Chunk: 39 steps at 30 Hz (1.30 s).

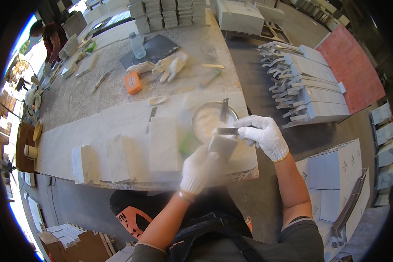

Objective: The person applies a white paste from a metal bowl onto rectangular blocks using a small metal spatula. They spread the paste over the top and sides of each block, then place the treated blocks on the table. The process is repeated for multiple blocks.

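Head view: pale, dusty stone worktop (96, 129), with a grey-white rectangular stone tile (223, 148) held above its near right corner.
Probably stiff, fairly light, brittle-cornered and dust-slick, the tile suits a hold along its long edges; the white-gloved left hand (197, 169) grips its lower end. Beyond it, the white-gloved right hand (263, 136) pinches a dark flat-bladed scraper (227, 130) at its far edge.
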Motion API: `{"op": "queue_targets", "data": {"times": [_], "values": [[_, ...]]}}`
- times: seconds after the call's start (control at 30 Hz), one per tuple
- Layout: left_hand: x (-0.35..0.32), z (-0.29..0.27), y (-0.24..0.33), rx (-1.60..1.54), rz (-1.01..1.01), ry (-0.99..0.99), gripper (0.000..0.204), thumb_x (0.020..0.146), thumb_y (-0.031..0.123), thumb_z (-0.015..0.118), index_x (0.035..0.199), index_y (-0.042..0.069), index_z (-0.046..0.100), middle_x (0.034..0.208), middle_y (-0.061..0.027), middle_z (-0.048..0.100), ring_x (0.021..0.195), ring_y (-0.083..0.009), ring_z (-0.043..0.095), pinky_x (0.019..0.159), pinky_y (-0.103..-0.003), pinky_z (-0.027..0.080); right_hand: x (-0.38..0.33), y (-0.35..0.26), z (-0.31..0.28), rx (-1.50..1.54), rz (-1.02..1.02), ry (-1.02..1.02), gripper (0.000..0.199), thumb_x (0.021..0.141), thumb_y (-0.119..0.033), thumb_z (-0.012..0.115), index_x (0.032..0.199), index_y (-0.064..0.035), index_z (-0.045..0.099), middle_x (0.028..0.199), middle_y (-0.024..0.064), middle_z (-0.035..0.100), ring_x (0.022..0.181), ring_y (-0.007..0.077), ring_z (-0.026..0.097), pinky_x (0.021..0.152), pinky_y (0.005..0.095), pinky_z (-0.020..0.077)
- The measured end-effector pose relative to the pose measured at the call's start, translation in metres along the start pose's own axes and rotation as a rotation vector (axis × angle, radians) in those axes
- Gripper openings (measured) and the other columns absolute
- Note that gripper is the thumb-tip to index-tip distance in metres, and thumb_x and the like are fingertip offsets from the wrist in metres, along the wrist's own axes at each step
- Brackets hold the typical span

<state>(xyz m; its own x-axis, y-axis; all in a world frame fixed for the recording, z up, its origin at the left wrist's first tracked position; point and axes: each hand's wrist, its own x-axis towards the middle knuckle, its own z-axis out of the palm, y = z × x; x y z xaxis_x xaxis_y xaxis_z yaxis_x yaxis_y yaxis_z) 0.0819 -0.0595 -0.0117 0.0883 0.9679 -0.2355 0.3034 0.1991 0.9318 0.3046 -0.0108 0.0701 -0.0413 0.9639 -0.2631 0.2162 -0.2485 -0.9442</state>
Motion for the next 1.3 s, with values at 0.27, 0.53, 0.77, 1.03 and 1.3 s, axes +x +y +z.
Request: {"op": "queue_targets", "data": {"times": [0.27, 0.53, 0.77, 1.03, 1.3], "values": [[0.0019, 0.0030, -0.0068, -0.040, 0.019, -0.008, 0.040, 0.101, 0.023, 0.067, 0.132, -0.003, 0.066, 0.111, -0.0108, 0.075, 0.102, -0.0143, 0.066, 0.095, -0.031, 0.052, -0.0027, 0.0042, -0.0008, -0.063, -0.091, 0.002, 0.023, 0.091, -0.012, 0.075, 0.111, -0.0008, 0.080, 0.090, 0.0039, 0.077, 0.069, 0.0074, 0.063, 0.063, 0.0231, 0.0509], [0.0023, 0.0025, -0.0083, -0.075, 0.000, -0.005, 0.040, 0.101, 0.023, 0.068, 0.132, -0.003, 0.067, 0.112, -0.0106, 0.075, 0.104, -0.0143, 0.066, 0.096, -0.031, 0.052, -0.0067, 0.0029, -0.0025, -0.120, -0.074, -0.024, 0.026, 0.094, -0.010, 0.071, 0.116, 0.0011, 0.077, 0.102, 0.0070, 0.079, 0.088, 0.0101, 0.070, 0.079, 0.0266, 0.0553], [0.0025, 0.0027, -0.0078, -0.106, -0.010, -0.003, 0.041, 0.101, 0.022, 0.068, 0.132, -0.004, 0.067, 0.115, -0.0099, 0.075, 0.106, -0.0141, 0.065, 0.097, -0.031, 0.051, -0.0070, 0.0044, -0.0012, -0.144, -0.131, -0.014, 0.024, 0.094, -0.009, 0.071, 0.115, 0.0021, 0.077, 0.105, 0.0085, 0.079, 0.094, 0.0116, 0.070, 0.087, 0.0276, 0.0549], [0.0053, 0.0010, -0.0085, -0.105, 0.005, -0.024, 0.040, 0.100, 0.022, 0.067, 0.132, -0.003, 0.067, 0.113, -0.0081, 0.074, 0.104, -0.0133, 0.064, 0.096, -0.030, 0.051, -0.0072, 0.0053, -0.0003, -0.234, -0.237, 0.028, 0.022, 0.095, -0.009, 0.072, 0.114, 0.0011, 0.078, 0.107, 0.0118, 0.080, 0.094, 0.0135, 0.072, 0.088, 0.0284, 0.0552], [0.0030, -0.0015, -0.0019, -0.317, -0.046, -0.034, 0.039, 0.100, 0.023, 0.067, 0.130, -0.002, 0.068, 0.111, -0.0062, 0.073, 0.102, -0.0124, 0.063, 0.094, -0.030, 0.050, -0.0020, 0.0098, -0.0014, -0.187, -0.260, 0.041, 0.024, 0.094, -0.007, 0.071, 0.115, 0.0020, 0.078, 0.105, 0.0106, 0.080, 0.094, 0.0138, 0.072, 0.085, 0.0285, 0.0559]]}}
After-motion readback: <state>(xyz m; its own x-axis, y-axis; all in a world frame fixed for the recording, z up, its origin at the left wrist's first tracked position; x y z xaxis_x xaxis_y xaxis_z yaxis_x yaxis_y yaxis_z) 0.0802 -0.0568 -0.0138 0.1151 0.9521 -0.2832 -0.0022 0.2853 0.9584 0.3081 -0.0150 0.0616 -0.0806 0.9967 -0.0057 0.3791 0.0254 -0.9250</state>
